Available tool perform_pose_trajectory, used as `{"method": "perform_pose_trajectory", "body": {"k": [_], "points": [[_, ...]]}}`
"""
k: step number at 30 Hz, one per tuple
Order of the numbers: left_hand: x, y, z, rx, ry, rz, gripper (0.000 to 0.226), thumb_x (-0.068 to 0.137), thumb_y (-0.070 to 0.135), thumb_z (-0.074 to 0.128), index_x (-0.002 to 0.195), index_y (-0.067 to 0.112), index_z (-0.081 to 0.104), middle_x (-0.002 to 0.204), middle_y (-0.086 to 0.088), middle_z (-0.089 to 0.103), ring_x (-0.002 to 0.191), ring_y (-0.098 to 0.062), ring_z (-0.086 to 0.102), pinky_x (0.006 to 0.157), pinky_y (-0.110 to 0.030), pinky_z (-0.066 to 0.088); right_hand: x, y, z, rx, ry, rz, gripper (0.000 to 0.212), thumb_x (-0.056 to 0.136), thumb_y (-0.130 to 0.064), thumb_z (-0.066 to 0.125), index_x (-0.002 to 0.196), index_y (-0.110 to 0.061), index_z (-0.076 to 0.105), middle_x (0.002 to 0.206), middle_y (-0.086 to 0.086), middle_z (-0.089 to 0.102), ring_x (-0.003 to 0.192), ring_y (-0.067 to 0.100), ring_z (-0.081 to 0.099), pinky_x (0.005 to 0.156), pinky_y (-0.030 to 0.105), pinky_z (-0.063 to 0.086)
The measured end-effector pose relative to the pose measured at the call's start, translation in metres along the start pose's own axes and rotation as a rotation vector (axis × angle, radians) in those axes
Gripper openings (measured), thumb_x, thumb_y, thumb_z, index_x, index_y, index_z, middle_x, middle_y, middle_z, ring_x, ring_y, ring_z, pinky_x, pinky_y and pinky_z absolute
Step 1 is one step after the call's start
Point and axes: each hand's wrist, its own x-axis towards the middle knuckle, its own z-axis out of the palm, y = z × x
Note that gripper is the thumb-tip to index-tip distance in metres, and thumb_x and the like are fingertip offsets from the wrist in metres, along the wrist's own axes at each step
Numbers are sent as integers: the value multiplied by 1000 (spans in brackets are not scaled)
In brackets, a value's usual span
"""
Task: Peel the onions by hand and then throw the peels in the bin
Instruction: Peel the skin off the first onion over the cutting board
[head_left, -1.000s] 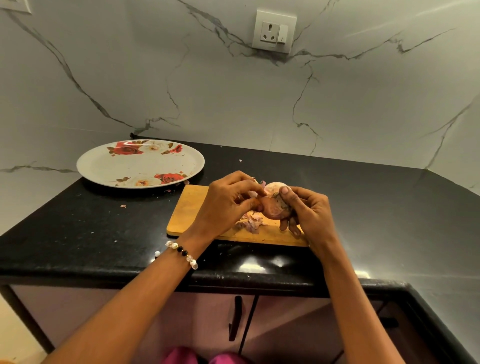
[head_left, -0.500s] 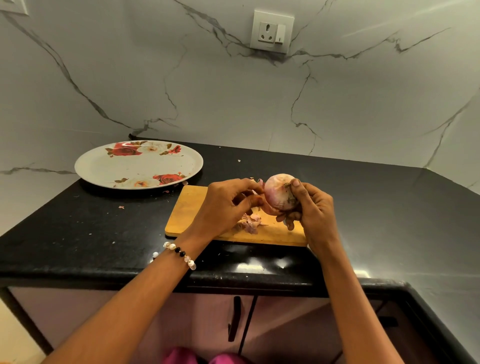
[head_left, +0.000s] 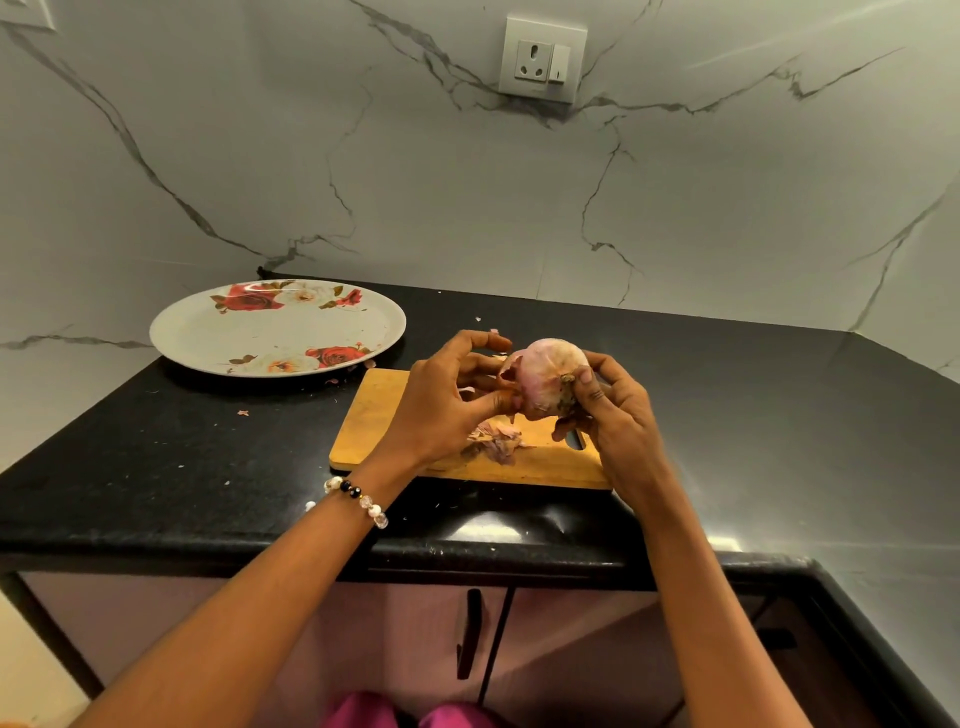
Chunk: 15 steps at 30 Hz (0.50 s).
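The onion (head_left: 545, 379) is up off the cutting board (head_left: 374, 421), held in the air above the board's far edge, near the middle of the black worktop (head_left: 156, 467). The right hand (head_left: 613, 415) cups it from the right side, fingers curled round it and the thumb planted beside the scruffy root tuft, and that looks a sound anchor, since the root end is rough and gives purchase where the rest is smooth. The left hand (head_left: 447, 400) is nipping at the papery skin (head_left: 511, 366) on the onion's left flank, thumb and finger pinched on a flap that stands proud of the bulb. That skin is likely dry, thin and brittle (it tends to tear into scraps rather than come away whole), so the pull wants to be taken low on the flap, close to where it joins. The bulb itself should be firm and fairly light, though the pale layer showing could be slick once bared. A small heap of shed peels (head_left: 496, 441) lies on the board towards its near edge, directly beneath the hands, and stray flecks dot the worktop. A flowered plate (head_left: 208, 332) sits at the far left corner of the worktop. No bin is in view.
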Motion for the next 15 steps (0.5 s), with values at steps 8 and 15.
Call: {"method": "perform_pose_trajectory", "body": {"k": [8, 15], "points": [[2, -4, 0, -49, 79, 13, 41, 82, 10, 72, 119, 22, 59, 106, 10, 67, 99, -2, 65, 83, -20, 54, -2, -6, 4, 163, -12, 64, 36, 96, -30, 38, 117, -6, 53, 92, 18, 66, 70, 30, 67, 50, 31, 53], [0, -6, 1, -101, 131, 28, 31, 85, 3, 68, 112, 18, 67, 107, 3, 70, 101, -5, 66, 86, -21, 53, -5, -14, 6, 307, 14, 155, 35, 91, -32, 40, 96, -2, 58, 71, 14, 62, 52, 22, 58, 37, 27, 46]]}}
